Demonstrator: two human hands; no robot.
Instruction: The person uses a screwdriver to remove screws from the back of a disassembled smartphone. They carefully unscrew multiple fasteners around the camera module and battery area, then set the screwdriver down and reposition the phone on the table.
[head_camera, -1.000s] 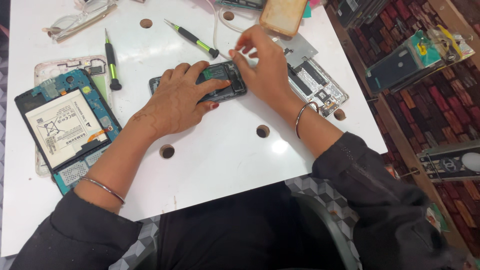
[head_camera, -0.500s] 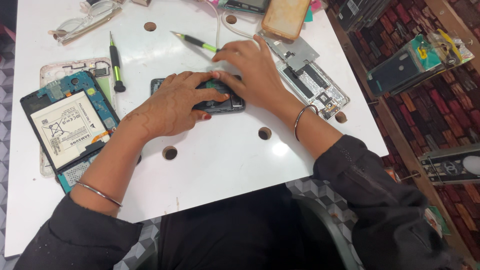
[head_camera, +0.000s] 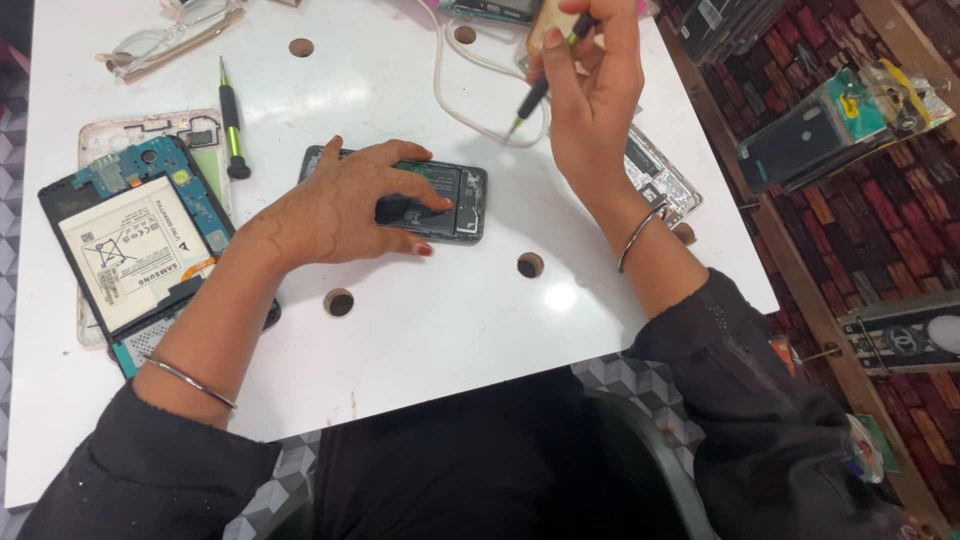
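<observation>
Opened phone (head_camera: 440, 200) lying flat on white table (head_camera: 420, 330), pinned under spread left hand (head_camera: 340, 210), fingers splayed wide, pressing not clasping. Looks light, stiff, fragile inside; best held by the frame edges. Beyond that grip, right hand (head_camera: 590, 100) pinched shut around a green-tipped screwdriver (head_camera: 535, 95), tip hanging above the phone's far edge. Farther off, white cable (head_camera: 450, 95).

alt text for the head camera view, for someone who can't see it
A person's left hand presses flat on an opened dark phone on a white table, while the right hand holds a green-and-black screwdriver raised above it. An opened tablet and a second screwdriver lie to the left.
</observation>
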